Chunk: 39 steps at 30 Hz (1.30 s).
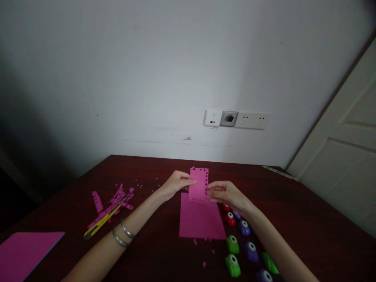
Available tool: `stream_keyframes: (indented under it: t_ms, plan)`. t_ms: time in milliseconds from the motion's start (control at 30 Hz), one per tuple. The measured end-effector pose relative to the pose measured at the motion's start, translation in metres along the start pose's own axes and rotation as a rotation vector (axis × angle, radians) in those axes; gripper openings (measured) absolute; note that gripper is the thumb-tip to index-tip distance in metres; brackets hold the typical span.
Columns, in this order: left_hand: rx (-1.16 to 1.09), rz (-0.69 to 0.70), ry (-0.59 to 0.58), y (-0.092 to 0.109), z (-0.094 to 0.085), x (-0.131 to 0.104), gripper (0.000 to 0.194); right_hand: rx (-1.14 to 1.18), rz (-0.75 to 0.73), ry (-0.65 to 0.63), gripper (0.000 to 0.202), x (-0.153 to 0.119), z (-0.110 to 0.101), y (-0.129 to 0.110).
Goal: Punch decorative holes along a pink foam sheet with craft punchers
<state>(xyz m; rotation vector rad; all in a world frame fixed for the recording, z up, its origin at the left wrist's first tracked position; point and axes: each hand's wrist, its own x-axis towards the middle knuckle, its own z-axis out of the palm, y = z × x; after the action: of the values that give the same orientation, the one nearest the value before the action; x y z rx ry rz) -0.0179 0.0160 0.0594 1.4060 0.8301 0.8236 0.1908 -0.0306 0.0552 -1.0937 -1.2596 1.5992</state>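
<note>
L hand (pixel 178 182) & R hand (pixel 227 192) are pinching pink card (pixel 199 187) w/ fingers (pixel 188 182), mid-worktop (pixel 158 250), toward back edge. Holes (pixel 206 179) are lining top, right, bottom; left side's looking undone.

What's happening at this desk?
A person's left hand and right hand hold a small pink card with holes along its right edge. A larger pink sheet lies on the table. Small coloured punches are to the right; a yellow cutter and pink scraps, left.
</note>
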Motion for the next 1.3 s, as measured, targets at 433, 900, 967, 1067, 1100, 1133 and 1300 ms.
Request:
stream_keyframes:
  t_ms: [433, 900, 967, 1067, 1100, 1133, 1300]
  plan:
    - [-0.001, 0.0, -0.006, 0.003, 0.0, -0.002, 0.028, -0.121, -0.065, 0.03, 0.024, -0.004, 0.002, -0.006]
    - [0.001, 0.001, -0.02, 0.0, -0.003, 0.0, 0.028, 0.046, 0.009, -0.034, 0.02, -0.001, -0.006, -0.002]
    - [0.001, 0.004, -0.022, -0.001, -0.003, 0.0, 0.028, 0.072, 0.012, -0.048, 0.021, -0.001, -0.007, -0.001]
    - [-0.002, 0.014, -0.024, -0.002, -0.003, 0.0, 0.028, 0.103, 0.008, -0.064, 0.022, -0.001, -0.007, -0.001]
    - [-0.004, 0.015, -0.023, -0.001, -0.003, 0.0, 0.028, 0.112, 0.009, -0.07, 0.023, -0.001, -0.006, -0.001]
    - [-0.007, 0.015, -0.021, -0.001, -0.003, 0.0, 0.028, 0.119, 0.011, -0.076, 0.025, -0.001, -0.006, -0.001]
    - [-0.016, -0.001, -0.007, -0.002, -0.002, 0.0, 0.029, 0.148, 0.017, -0.098, 0.037, -0.001, -0.004, 0.0]
